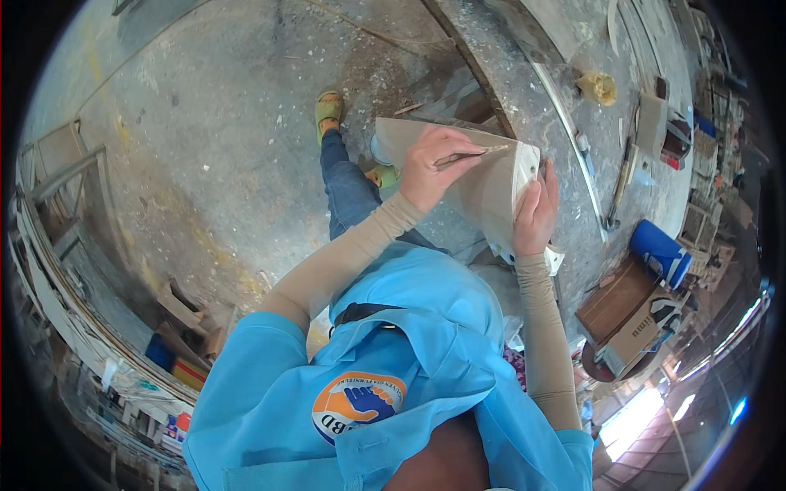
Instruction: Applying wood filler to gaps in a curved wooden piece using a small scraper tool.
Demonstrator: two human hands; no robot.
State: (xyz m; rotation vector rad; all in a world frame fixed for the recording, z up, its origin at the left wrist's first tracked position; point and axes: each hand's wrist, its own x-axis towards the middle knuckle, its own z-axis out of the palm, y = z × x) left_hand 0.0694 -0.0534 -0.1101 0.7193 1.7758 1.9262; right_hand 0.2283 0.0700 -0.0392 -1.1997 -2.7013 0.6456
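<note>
My left hand [435, 164] pinches a slender tool [453, 160] between thumb and fingers; whether it is a small brush or a blade is too fine to tell. The tool's pale tip lies over a beige, board-like panel [482, 187], close to its white edge strip [524, 172]. A dark round spot or hole shows in that strip. Gripping the panel along this edge is my right hand [535, 218], thumb on the near face and fingers behind. The panel is tilted in front of my waist, and what supports it underneath is hidden.
On the stained concrete floor [202, 135] to the right lie a long metal strip [574, 138] and a hammer [621, 181]. Nearby are a yellowish container [597, 88], a blue jug [660, 253] and a cardboard box [632, 337]. Wooden frames [73, 178] stand at left.
</note>
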